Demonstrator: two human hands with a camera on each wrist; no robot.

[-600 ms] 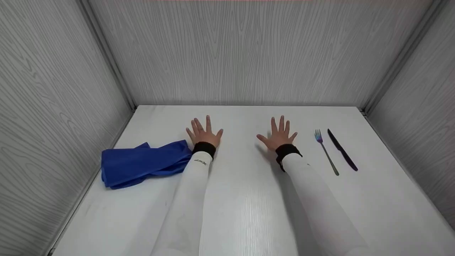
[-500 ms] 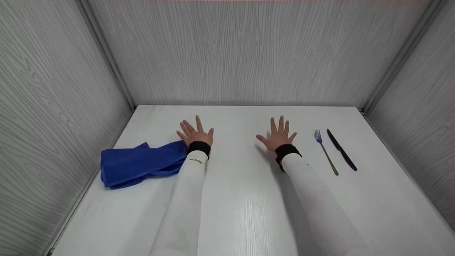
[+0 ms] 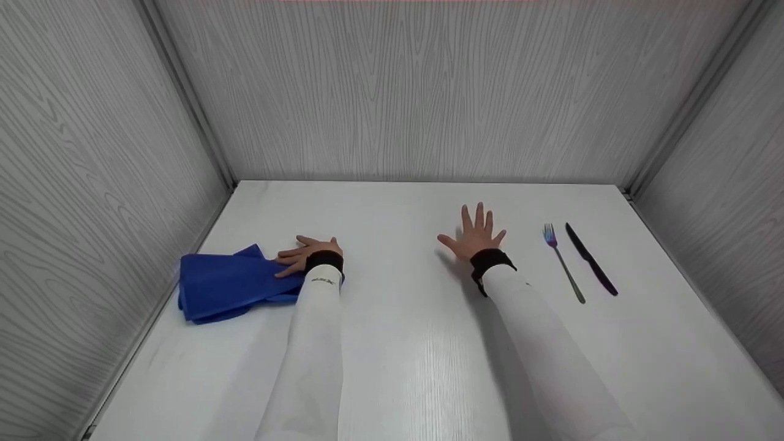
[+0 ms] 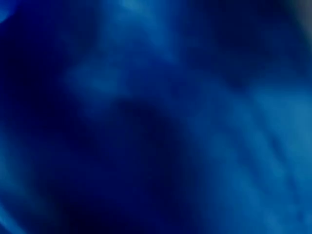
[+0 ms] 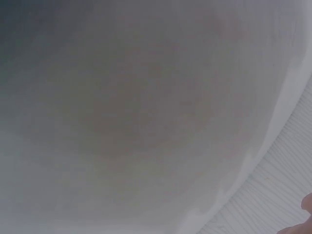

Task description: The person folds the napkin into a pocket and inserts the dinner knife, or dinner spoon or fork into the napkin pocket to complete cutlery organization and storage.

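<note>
The left hand (image 3: pixel 310 252) is positioned over the right-hand end of the blue cloth (image 3: pixel 229 285), palm down, with the fingers extended and spread toward the left. The left grip is released; the underside of the hand is hidden. The cloth lies folded in several layers on the left part of the table (image 3: pixel 404 367), close to the table's left edge, with one corner projecting toward the far side. Blurred blue fabric fills nearly all of the left wrist view.

The right hand (image 3: pixel 473 241) is positioned at the far part of the table, right of centre, with its back facing up and all digits spread. The right grip is released and carries nothing. A shadow lies beside this hand; contact with the table cannot be determined. In the right wrist view, fingers enter at the lower right corner only.

The fork (image 3: pixel 562 263) lies to the right of the right hand, apart from it, tines toward the far edge. The knife (image 3: pixel 589 258) lies just beside the fork on its right, at a similar slant, the two not touching.
</note>
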